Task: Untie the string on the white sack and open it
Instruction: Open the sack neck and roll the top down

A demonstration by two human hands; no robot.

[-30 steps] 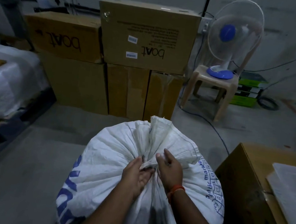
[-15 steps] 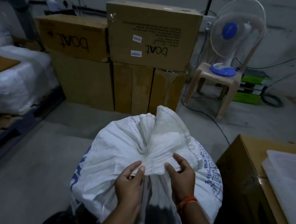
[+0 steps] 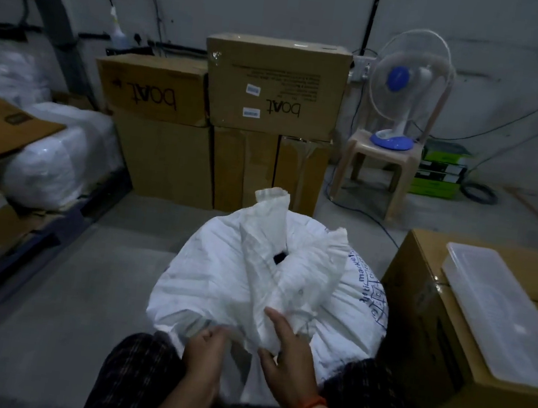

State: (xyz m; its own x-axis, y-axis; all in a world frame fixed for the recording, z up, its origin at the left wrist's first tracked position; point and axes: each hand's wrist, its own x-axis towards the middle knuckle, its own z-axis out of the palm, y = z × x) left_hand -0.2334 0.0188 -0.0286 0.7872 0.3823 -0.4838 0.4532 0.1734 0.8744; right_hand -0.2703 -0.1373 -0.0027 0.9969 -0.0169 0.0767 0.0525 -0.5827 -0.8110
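The white sack (image 3: 232,288) sits at lower centre of the frame, its gathered neck loosened, with a small dark gap showing between the folds. The left hand (image 3: 207,349) pinches fabric at the near edge (its fingertips seem curled into the cloth, though blur hides them). The right hand (image 3: 288,357) holds a fold between spread thumb and forefinger. Stacked cardboard boxes (image 3: 272,88) stand behind, a fan (image 3: 406,88) at upper right.

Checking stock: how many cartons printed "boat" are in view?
2. One boat carton sits left on the stack by the wall, the other boat carton higher, right of it. Plain cartons below may hide their print.
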